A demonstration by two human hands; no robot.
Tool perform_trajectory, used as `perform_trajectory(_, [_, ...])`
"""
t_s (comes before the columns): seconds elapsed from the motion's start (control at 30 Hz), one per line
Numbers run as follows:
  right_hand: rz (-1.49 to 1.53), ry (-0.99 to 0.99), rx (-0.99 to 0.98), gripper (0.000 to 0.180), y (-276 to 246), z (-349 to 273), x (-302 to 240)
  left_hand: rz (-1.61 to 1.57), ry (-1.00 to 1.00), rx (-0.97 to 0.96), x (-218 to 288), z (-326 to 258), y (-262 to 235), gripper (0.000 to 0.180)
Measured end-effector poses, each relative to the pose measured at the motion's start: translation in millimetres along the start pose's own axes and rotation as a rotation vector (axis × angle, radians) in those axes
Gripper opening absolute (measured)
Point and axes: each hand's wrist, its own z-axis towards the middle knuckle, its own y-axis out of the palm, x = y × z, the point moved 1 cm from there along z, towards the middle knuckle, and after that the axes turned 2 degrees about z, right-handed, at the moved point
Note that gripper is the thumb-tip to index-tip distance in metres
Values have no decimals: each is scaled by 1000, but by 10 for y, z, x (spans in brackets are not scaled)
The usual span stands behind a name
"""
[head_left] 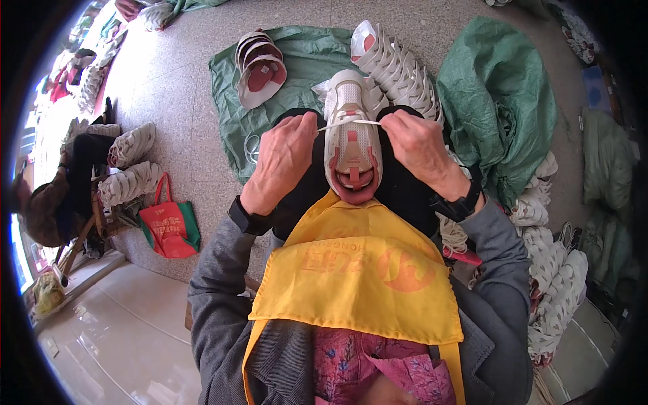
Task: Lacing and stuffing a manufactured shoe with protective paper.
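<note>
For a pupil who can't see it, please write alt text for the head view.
The left grip and right grip of a person in a yellow apron stretch a white lace across a cream-and-pink shoe. Nested shoe uppers lie on green sheeting.

Curled fingers (308, 125) of the left hand (283, 150) and right hand (417, 143) hide where they pinch the white lace (364, 121). The sole of the shoe (349, 156) is out of sight. At far left, a person (52, 206), perhaps seated, is blurred toward the dark rim. The green sack (496, 101) conceals any contents; glare washes out the heap (88, 88) at upper left.
</note>
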Motion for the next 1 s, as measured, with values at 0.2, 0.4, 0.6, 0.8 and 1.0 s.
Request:
perform_trajectory(0.2, [110,184,23,9,-289,-324,112,19,-102,-36,-175,-252,-7,13])
perform_trajectory(0.4, [91,471,94,8,-691,-885,400,46,-143,63,-156,-540,-268,15])
perform_trajectory(0.6, [-44,706,136,8,-988,-1456,810,164,-304,87,-437,-994,-362,13])
perform_trajectory(0.8, [97,894,247,9,-1209,-2139,1379,258,-570,161,-1142,-1612,-765,13])
perform_trajectory(1.0, [164,1051,293,15,-1558,-2700,1915,247,-785,246,-1904,-2258,-1317,13])
